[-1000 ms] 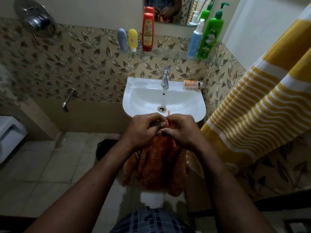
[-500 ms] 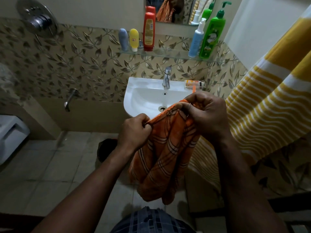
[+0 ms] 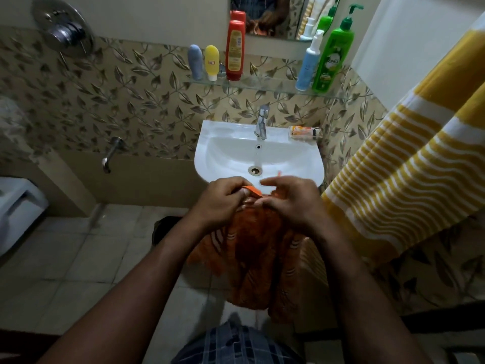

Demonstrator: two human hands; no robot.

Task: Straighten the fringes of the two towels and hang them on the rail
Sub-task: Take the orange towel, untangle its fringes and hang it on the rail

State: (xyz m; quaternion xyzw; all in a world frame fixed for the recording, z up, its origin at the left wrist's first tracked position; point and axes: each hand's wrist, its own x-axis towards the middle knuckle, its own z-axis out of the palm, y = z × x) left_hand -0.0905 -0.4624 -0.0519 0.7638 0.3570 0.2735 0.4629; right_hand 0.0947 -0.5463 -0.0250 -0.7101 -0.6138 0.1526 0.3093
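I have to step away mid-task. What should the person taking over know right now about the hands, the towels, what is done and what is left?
Left hand: grips the top edge of the orange towel.
Right hand: pinches the same edge, in front of the sink.
Yellow striped towel: hangs at the right; what it hangs from is out of view.
Done: orange towel picked up and its fringe edge in hand.
Left: straighten the orange fringes, hang that towel, check the yellow one's fringes.

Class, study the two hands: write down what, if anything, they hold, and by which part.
Both the left hand and the right hand hold the orange towel by its bunched top edge; the rest hangs below.
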